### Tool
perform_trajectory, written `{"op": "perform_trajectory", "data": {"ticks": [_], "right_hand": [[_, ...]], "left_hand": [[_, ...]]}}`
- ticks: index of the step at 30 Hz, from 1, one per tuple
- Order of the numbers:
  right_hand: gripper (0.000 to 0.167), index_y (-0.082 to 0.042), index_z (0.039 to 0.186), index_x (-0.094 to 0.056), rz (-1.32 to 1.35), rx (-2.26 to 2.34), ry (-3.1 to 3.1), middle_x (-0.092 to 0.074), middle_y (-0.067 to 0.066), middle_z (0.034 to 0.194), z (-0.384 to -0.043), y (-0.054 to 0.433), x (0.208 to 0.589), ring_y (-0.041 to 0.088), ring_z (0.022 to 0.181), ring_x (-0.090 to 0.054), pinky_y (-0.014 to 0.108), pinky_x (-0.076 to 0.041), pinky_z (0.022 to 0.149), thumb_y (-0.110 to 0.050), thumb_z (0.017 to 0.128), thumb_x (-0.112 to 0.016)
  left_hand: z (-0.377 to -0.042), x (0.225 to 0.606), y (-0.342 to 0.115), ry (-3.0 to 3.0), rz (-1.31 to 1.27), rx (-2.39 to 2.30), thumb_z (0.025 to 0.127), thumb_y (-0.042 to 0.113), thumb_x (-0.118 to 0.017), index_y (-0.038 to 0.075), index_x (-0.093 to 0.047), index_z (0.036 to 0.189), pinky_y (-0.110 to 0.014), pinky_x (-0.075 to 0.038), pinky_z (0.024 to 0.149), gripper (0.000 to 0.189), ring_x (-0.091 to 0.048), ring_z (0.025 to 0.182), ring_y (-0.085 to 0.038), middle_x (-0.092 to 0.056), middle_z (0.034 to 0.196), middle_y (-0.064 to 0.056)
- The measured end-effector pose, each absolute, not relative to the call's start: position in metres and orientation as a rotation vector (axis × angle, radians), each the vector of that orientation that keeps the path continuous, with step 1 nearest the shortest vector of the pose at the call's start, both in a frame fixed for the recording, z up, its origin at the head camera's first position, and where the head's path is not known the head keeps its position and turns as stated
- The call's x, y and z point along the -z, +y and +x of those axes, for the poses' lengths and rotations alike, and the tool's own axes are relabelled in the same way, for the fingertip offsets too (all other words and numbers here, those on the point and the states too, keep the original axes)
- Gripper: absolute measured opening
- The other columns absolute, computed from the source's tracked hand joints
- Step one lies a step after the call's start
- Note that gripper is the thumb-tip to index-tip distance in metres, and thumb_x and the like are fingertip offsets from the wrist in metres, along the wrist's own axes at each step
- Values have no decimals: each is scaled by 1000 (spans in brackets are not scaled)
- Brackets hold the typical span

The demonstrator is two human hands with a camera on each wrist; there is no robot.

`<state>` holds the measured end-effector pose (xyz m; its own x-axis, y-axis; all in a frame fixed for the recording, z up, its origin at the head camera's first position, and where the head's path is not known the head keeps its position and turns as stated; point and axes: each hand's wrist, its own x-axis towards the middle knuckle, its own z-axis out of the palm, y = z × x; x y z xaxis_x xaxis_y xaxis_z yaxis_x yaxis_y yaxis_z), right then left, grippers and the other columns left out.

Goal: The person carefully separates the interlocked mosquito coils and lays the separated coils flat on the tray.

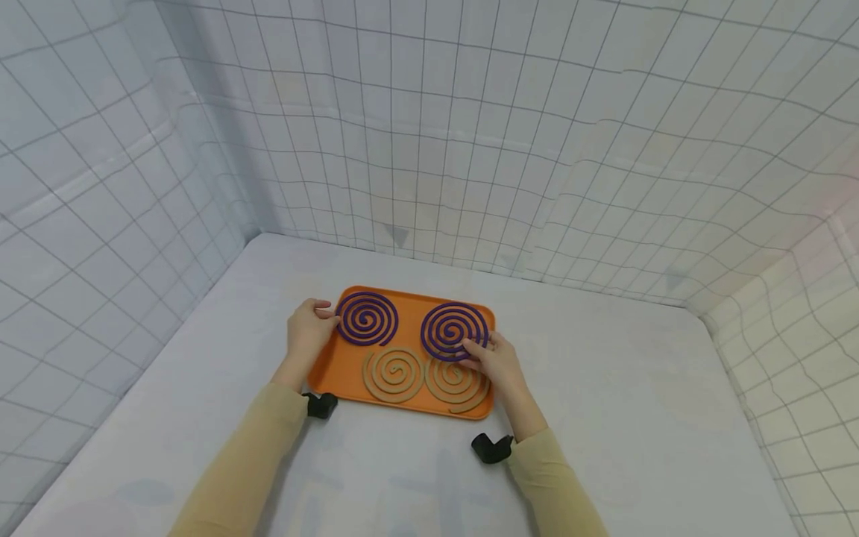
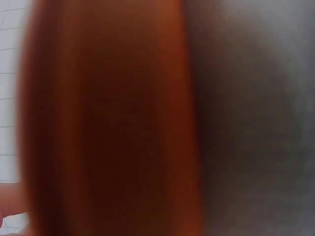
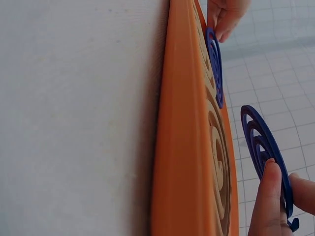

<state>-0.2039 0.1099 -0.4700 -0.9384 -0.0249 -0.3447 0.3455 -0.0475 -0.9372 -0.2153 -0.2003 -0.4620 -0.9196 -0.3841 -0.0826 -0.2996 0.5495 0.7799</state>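
Two purple spiral mosquito coils show over the orange tray [image 1: 409, 300]. My left hand [image 1: 311, 332] is at the tray's left side, its fingertips pinching the outer edge of the left purple coil [image 1: 365, 318]. The thumb and fingers of my right hand [image 1: 498, 365] grip the lower right edge of the right purple coil [image 1: 451, 328]. In the right wrist view this coil [image 3: 266, 140] is raised off the tray and tilted. Two tan coils lie along the tray's near side, a left one [image 1: 394, 375] and a right one [image 1: 459, 384], the latter partly covered by the raised coil.
The tray stands on a white table [image 1: 604, 388]. White curtains with a dark grid [image 1: 456, 149] enclose the back and sides. A black strap piece [image 1: 321, 406] sits at the left wrist, another [image 1: 492, 448] at the right. The tray's blurred wall [image 2: 113, 118] fills much of the left wrist view.
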Motion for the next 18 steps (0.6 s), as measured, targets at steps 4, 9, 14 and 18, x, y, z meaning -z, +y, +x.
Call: {"op": "perform_trajectory", "data": {"ticks": [4, 9, 14, 18], "right_hand": [[36, 5, 126, -54, 351, 2065, 1971, -72, 9, 95, -205, 110, 470, 10, 73, -70, 24, -59, 69, -6, 94, -65], [37, 6, 126, -53, 337, 2065, 1972, -72, 10, 97, -204, 111, 471, 10, 73, -70, 23, -59, 69, -7, 94, -66], [40, 5, 128, -53, 318, 2060, 1971, -72, 11, 98, -204, 113, 471, 10, 75, -70, 24, -59, 71, -9, 94, -66], [39, 4, 128, -54, 319, 2055, 1972, -73, 10, 97, -204, 114, 471, 10, 74, -70, 24, -59, 70, -9, 94, -66]], "left_hand": [[-217, 463, -199, -2694, 587, 1269, 91, 9, -64, -5, -57, 125, -46, -52, 90, 38, -64, 103, -40, -68, 112, -26], [-216, 460, -197, -2721, 585, 1207, 87, 5, -60, -5, -56, 123, -47, -51, 88, 37, -63, 102, -40, -67, 112, -26], [-214, 457, -196, -2810, 552, 1115, 84, 3, -59, -8, -55, 116, -49, -49, 85, 35, -60, 99, -41, -64, 109, -28], [-211, 458, -202, -2879, 538, 1107, 86, 5, -58, -10, -57, 113, -49, -48, 86, 31, -58, 100, -41, -62, 109, -29]]}}
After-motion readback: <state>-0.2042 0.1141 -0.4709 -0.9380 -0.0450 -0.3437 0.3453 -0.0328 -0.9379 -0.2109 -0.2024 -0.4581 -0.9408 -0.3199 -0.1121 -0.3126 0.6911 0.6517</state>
